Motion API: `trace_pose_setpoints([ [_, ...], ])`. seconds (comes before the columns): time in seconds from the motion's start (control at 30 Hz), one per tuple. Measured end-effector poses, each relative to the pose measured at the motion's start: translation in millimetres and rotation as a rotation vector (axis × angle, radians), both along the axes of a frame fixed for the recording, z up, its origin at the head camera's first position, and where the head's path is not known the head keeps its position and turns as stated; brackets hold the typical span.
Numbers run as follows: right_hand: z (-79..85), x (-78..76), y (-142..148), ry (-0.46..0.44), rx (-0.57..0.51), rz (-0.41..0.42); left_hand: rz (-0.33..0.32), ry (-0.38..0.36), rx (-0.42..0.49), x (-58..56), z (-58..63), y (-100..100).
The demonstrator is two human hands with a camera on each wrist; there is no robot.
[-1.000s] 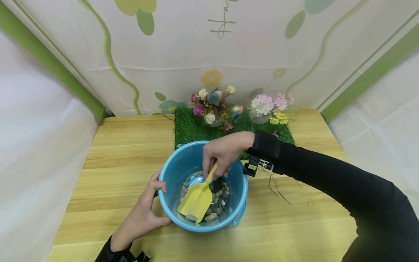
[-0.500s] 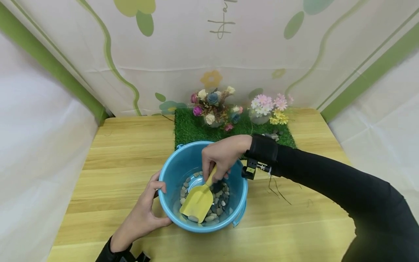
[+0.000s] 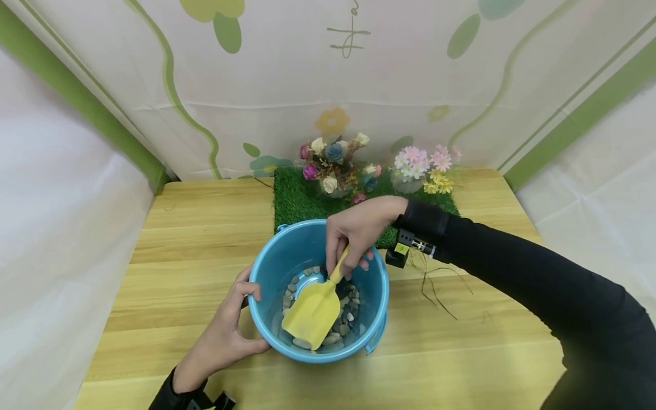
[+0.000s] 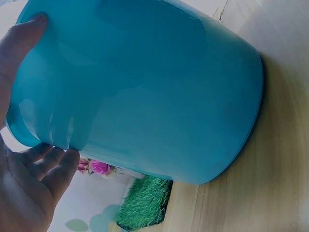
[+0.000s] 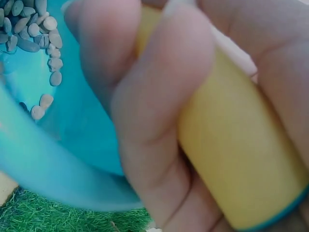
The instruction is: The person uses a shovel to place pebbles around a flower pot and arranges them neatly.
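Note:
In the head view a blue bucket stands on the wooden table with grey and tan pebbles across its bottom. My right hand reaches over the far rim and grips the handle of a yellow toy shovel. The shovel's blade slants down toward the near left of the bucket, its tip beside a pale pebble. My left hand holds the bucket's left side, fingers at the rim and thumb lower down on the wall. In the right wrist view the fingers wrap round the shovel handle.
Behind the bucket lies a green artificial grass mat. On it stand a vase of mixed roses and a vase of pink, white and yellow daisies. Thin dry twigs lie on the table to the right. White curtains surround it.
My right hand and the shovel have shifted slightly right and toward the far rim over the last half second. The left hand and the bucket stay in place.

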State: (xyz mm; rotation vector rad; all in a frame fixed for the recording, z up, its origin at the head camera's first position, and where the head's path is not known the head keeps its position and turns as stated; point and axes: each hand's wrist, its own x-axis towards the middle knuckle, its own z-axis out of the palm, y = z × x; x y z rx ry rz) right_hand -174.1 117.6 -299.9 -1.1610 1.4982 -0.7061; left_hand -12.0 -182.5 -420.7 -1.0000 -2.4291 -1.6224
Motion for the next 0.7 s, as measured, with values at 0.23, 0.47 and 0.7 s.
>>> trace_pose_setpoints([
  [0.23,0.6,-0.3,5.9,-0.022,-0.013,-0.023,0.006,-0.001,-0.007,-0.8,0.0,-0.3],
  [0.47,2.9,0.3,1.0,-0.009,-0.01,-0.02,0.0,0.0,-0.004,-1.3,0.8,-0.5],
  [0.7,4.0,-0.5,-12.7,0.015,-0.003,0.018,0.001,-0.011,0.003,-0.4,1.0,-0.1],
])
